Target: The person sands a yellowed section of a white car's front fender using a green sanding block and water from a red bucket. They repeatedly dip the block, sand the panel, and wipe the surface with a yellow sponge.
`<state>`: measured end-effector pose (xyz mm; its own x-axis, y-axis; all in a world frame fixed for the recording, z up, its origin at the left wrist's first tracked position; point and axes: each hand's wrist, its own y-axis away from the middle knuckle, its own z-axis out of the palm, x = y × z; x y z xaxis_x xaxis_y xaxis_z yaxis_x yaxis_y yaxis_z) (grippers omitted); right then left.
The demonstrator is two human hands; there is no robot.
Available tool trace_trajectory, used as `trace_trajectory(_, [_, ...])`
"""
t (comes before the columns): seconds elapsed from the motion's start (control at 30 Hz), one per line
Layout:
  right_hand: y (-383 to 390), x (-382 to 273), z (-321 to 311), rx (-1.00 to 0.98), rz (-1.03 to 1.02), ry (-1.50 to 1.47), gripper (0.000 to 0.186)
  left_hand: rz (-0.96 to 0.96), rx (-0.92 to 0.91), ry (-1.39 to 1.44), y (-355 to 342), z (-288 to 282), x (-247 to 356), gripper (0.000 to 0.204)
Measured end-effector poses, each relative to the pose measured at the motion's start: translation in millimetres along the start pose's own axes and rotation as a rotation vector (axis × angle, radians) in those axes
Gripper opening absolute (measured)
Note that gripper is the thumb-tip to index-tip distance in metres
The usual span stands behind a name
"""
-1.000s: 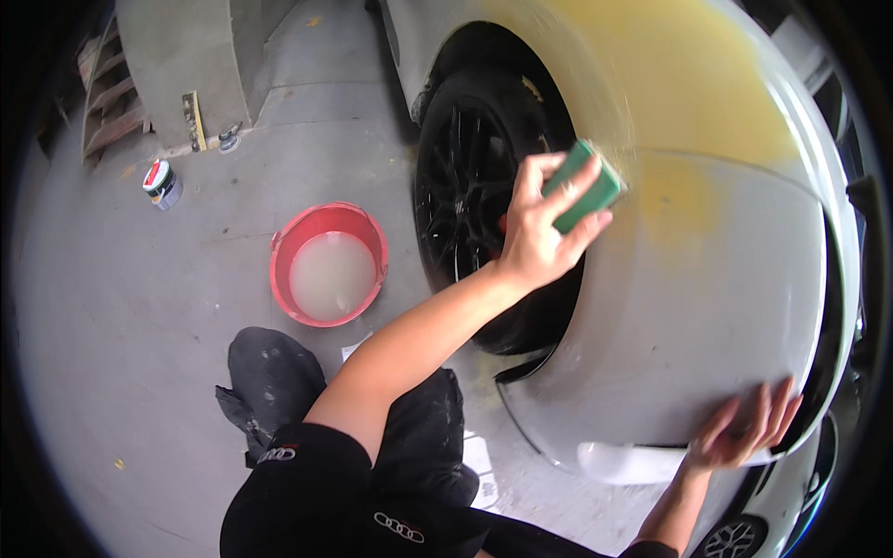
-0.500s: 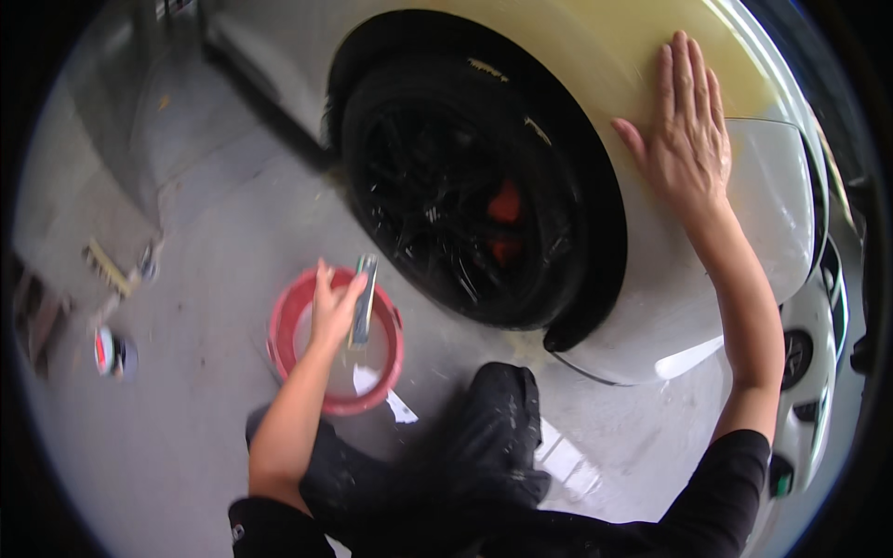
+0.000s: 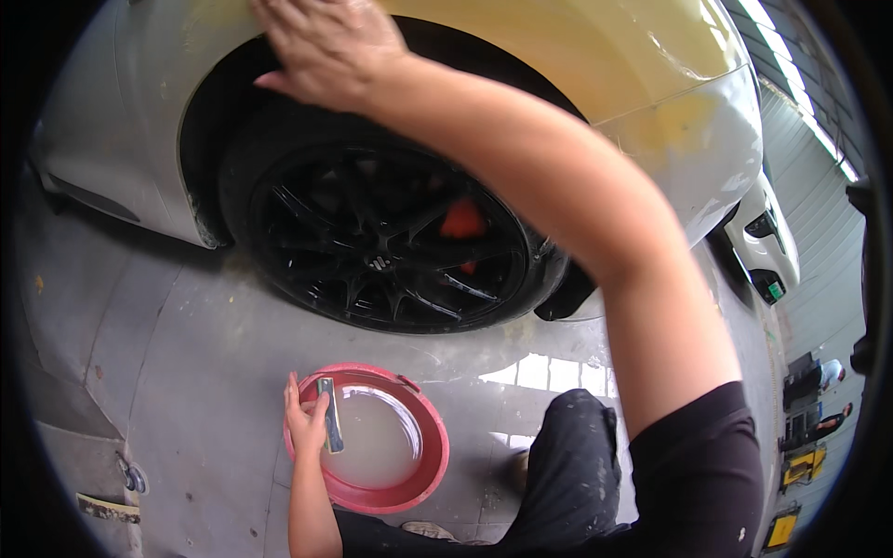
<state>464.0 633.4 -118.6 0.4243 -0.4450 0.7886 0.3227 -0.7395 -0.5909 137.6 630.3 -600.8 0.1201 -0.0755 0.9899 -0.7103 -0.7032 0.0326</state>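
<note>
My left hand grips the block between thumb and fingers, at 10 o'clock of the bucket, over its inner edge. If that hold loosens, the block could drop into the cloudy water; if I bring it down too fast, it might knock the rim or splash the floor.

My right hand is open and empty, just short of 12 o'clock from the wheel. It is blurred, so I can't tell whether it touches the fender. Should grit sit under my palm, a wipe might scratch the yellow patch; reaching carelessly, I could catch my wrist on the arch edge.

My knee is at 3 o'clock of the bucket, near it; a clumsy shift of weight might bump it and slop water out.
</note>
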Motion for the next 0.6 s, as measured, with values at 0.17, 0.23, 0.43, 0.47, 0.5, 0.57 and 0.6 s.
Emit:
trace_trajectory(0.17, [47,-68,-65,-0.159,-0.064,-0.678,0.088,0.046,-0.042,0.05,-14,-2,-15,0.082])
trace_trajectory(0.23, [85,-70,-93,-0.291,-0.103,-0.821,0.09,0.101,-0.081,-0.035,-17,-3,-19,0.082])
trace_trajectory(0.43, [88,5,-84,-0.041,0.081,-0.434,0.09,0.104,-0.065,-0.002,-16,-5,-22,0.078])
trace_trajectory(0.47, [82,21,-79,0.063,0.097,-0.362,0.09,0.083,-0.065,-0.036,-15,-5,-21,0.077])
trace_trajectory(0.5, [82,35,-78,-0.039,0.139,-0.35,0.09,0.062,-0.075,-0.035,-14,-6,-19,0.077])
trace_trajectory(0.57, [97,59,-79,-0.19,0.151,-0.232,0.089,-0.01,-0.059,0.004,-13,-6,-15,0.076])
trace_trajectory(0.6, [114,66,-82,-0.191,0.104,-0.159,0.088,0.026,-0.066,-0.004,-13,-7,-13,0.075])
